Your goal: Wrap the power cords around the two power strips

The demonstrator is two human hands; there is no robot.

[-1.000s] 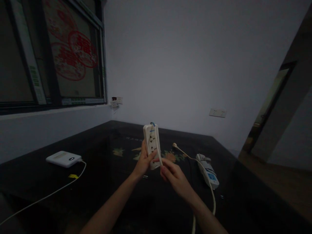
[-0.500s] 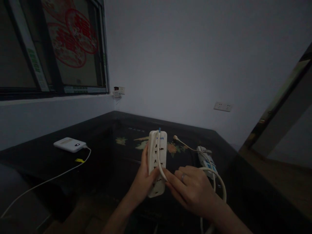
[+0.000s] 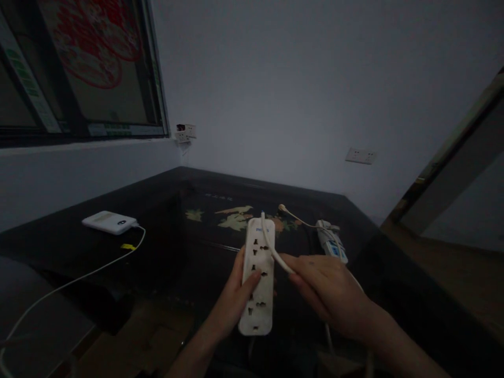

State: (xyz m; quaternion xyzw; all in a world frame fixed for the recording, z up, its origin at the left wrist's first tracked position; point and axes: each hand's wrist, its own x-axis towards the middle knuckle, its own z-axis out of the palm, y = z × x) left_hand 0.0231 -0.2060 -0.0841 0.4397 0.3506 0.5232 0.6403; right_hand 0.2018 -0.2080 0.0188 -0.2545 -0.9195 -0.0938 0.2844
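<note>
A white power strip [image 3: 258, 294] with several sockets is tilted up over the near part of the table. My left hand [image 3: 236, 286] is wrapped round its left side, thumb lying across the socket face. In my right hand [image 3: 321, 283], a thick white cable [image 3: 280, 261] is pinched between thumb and fingers. From that grip the cable runs up over the strip's top end, by the blue lettering. Where the cable meets the strip at the far end I cannot make out.
On the dark table [image 3: 165, 210], a white power bank [image 3: 110, 222] with a cord stands at the left. A second power strip [image 3: 331, 242], wrapped in cable, lies at the right, its plug [image 3: 282, 208] farther back. Wall sockets [image 3: 361, 156] sit above the table.
My right hand has drawn the cable to the right, away from the strip's face, uncovering more sockets. The strip has shifted slightly down and right; the view has tilted a little.
</note>
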